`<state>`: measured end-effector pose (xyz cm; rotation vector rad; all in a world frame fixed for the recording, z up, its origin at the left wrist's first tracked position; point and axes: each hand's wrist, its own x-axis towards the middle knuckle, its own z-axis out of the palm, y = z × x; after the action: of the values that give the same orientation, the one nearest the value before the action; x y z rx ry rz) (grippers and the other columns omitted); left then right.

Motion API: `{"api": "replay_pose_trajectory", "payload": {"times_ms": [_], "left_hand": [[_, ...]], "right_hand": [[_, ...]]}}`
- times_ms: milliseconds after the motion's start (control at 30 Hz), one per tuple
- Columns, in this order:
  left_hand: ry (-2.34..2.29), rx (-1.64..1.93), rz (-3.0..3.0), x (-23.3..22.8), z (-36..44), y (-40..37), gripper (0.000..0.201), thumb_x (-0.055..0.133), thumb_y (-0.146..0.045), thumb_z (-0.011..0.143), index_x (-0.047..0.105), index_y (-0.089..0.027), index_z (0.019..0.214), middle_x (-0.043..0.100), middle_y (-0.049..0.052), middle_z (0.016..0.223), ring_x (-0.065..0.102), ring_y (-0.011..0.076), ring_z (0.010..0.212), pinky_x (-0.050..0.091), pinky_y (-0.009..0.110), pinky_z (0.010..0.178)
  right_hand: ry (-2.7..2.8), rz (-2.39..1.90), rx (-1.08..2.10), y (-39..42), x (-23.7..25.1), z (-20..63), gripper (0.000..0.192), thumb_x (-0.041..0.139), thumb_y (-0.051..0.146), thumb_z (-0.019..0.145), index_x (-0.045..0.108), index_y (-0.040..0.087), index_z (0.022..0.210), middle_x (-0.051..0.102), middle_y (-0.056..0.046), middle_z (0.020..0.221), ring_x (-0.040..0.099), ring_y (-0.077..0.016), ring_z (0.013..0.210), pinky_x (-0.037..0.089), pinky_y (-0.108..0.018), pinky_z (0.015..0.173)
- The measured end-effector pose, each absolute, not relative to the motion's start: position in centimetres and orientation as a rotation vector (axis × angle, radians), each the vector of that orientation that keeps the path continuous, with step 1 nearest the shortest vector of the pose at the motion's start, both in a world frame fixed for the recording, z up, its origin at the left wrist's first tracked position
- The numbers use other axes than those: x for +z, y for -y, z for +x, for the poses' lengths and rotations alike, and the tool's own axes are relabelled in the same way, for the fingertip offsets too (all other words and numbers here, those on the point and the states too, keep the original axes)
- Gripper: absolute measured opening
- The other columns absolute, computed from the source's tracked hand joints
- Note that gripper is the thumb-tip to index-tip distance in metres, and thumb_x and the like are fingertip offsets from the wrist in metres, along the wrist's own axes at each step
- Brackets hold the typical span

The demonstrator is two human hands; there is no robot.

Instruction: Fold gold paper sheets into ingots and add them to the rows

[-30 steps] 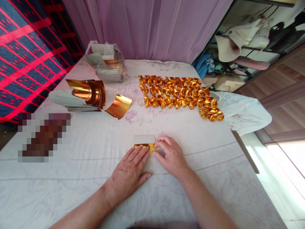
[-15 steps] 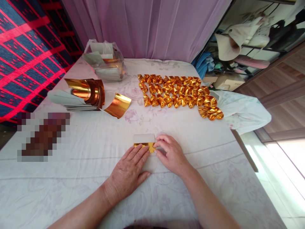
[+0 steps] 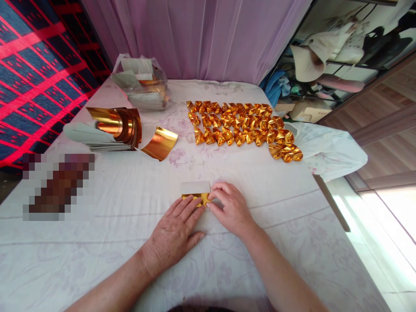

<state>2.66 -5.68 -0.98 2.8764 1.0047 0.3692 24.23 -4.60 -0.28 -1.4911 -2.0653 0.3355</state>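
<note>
- Right now our left hand [image 3: 175, 236] lies flat on the cloth-covered table [image 3: 130, 260], fingers spread and their tips pressing the near edge of the foil [image 3: 196, 193], which sits just near of the table's middle.
- Our right hand [image 3: 229, 210] curls beside it, thumb and forefinger pinched narrowly on the foil's right corner; we judge the flat hand pins the sheet so the pinching hand can crease it.
- The foil shows its white back on the far half and a gold strip on the near half, so the near edge is turned over on itself.
- Both hands touch the foil; neither lifts it, and it rests on the table.
- Toward the far right of the table lie the folded pieces [image 3: 242, 130], packed in rows and touching one another, well apart from our hands. Kept in rows there, they probably stay countable and out of the working space.
- At the left edge sits a stack [image 3: 107, 130] of unfolded sheets, the top ones curled gold side up, with one loose sheet [image 3: 160, 143] just beside it on the right; we judge this supply is kept within the left arm's reach.
- At the far left corner stands a clear bag [image 3: 143, 84] holding more sheets.
- A loose white cloth [image 3: 328, 149] hangs over the right edge, touching the rows' end.
- A pixelated patch covers something near the left edge; we cannot tell what.
</note>
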Motion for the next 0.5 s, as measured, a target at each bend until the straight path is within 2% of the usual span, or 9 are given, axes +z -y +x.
{"api": "replay_pose_trajectory", "payload": {"times_ms": [500], "left_hand": [[-0.924,0.400,2.842,-0.87,1.83,5.16,0.047,0.049,-0.042,0.099,0.049,-0.015,0.138,0.052,0.011,0.147,0.045,0.0252,0.139,0.040,0.045,0.115]], "right_hand": [[2.054,-1.490,0.360,4.58,-0.47,24.25,0.014,0.070,0.012,0.079,0.063,0.023,0.085,0.065,-0.004,0.100,0.061,-0.0217,0.093,0.051,-0.039,0.084]]}}
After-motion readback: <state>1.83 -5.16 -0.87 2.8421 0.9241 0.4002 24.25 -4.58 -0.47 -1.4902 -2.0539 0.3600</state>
